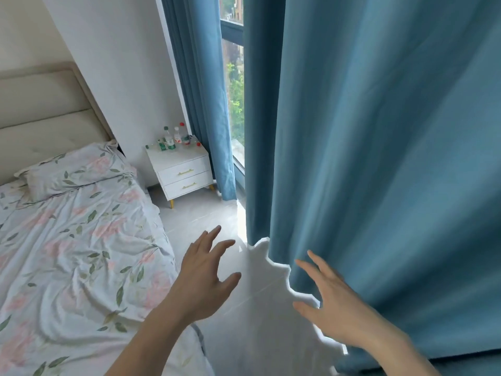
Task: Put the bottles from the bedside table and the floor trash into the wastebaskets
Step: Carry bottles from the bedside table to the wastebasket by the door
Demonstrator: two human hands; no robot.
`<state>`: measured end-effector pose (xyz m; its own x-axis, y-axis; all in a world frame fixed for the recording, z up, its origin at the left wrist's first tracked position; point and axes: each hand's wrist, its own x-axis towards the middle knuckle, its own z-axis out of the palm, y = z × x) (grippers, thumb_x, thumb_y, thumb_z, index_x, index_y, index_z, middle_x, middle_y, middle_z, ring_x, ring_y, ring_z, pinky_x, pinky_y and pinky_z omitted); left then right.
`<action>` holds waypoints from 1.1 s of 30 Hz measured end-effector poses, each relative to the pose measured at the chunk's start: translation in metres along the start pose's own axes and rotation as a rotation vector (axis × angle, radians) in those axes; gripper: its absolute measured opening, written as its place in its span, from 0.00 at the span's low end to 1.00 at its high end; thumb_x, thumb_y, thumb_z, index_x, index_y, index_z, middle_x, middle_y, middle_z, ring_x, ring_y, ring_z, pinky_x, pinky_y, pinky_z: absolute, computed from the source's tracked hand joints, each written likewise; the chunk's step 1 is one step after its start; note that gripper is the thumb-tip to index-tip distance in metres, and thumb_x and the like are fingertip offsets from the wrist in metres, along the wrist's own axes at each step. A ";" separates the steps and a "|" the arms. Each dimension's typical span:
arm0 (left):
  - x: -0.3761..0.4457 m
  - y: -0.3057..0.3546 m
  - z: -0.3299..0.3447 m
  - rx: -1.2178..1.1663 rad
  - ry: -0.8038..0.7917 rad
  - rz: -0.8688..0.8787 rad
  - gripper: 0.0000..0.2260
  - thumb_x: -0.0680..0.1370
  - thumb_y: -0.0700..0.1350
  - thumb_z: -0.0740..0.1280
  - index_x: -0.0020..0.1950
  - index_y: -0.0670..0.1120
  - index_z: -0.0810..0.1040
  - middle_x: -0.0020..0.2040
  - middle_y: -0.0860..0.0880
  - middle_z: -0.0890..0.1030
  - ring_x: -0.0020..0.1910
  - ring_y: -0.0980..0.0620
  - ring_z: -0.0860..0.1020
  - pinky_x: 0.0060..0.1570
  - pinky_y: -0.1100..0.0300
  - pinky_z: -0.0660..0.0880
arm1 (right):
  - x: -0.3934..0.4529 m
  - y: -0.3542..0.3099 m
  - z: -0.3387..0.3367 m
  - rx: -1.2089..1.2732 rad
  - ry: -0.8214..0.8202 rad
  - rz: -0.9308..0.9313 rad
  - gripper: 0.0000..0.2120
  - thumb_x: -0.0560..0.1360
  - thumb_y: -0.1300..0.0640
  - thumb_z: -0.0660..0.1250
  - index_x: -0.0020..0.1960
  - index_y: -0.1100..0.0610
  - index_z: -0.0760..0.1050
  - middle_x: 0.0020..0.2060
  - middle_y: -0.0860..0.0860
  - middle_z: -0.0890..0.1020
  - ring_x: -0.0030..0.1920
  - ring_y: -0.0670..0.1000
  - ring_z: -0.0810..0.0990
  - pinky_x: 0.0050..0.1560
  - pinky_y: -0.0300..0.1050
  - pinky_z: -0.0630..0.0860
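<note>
Several clear plastic bottles (173, 138) with green or red caps and labels stand and lie on top of a white bedside table (184, 172) in the far corner, between the bed and the window. My left hand (204, 278) is raised over the floor beside the bed, fingers spread, holding nothing. My right hand (333, 302) is held out near the hem of the blue curtain, fingers apart and empty. Both hands are far from the bottles. No wastebasket and no floor trash show in this view.
A bed (76, 253) with floral sheets and a pillow fills the left. A large blue curtain (379, 158) hangs on the right, a second one (208, 118) beside the bedside table. A strip of pale tiled floor (206, 215) runs between bed and curtain toward the table.
</note>
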<state>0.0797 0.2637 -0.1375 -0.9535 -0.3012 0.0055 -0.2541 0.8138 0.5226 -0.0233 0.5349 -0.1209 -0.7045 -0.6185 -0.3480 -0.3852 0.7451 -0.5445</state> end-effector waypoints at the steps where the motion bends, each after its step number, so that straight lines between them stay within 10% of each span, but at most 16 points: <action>1: 0.008 0.005 0.002 0.002 0.005 -0.004 0.28 0.78 0.59 0.69 0.77 0.61 0.64 0.83 0.59 0.49 0.82 0.52 0.46 0.80 0.51 0.51 | 0.007 0.005 -0.010 -0.003 -0.003 -0.003 0.37 0.78 0.39 0.65 0.80 0.33 0.47 0.78 0.30 0.38 0.80 0.39 0.50 0.77 0.41 0.58; 33: 0.271 -0.257 -0.151 -0.021 0.146 -0.392 0.28 0.78 0.59 0.68 0.76 0.62 0.64 0.82 0.62 0.47 0.81 0.55 0.44 0.79 0.54 0.50 | 0.451 -0.196 -0.060 -0.055 -0.166 -0.333 0.36 0.78 0.38 0.66 0.80 0.34 0.52 0.79 0.30 0.42 0.80 0.39 0.50 0.77 0.40 0.57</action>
<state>-0.0894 -0.1021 -0.1411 -0.7520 -0.6546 -0.0769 -0.5881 0.6137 0.5269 -0.3009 0.1250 -0.1250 -0.4308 -0.8580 -0.2799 -0.6119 0.5056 -0.6082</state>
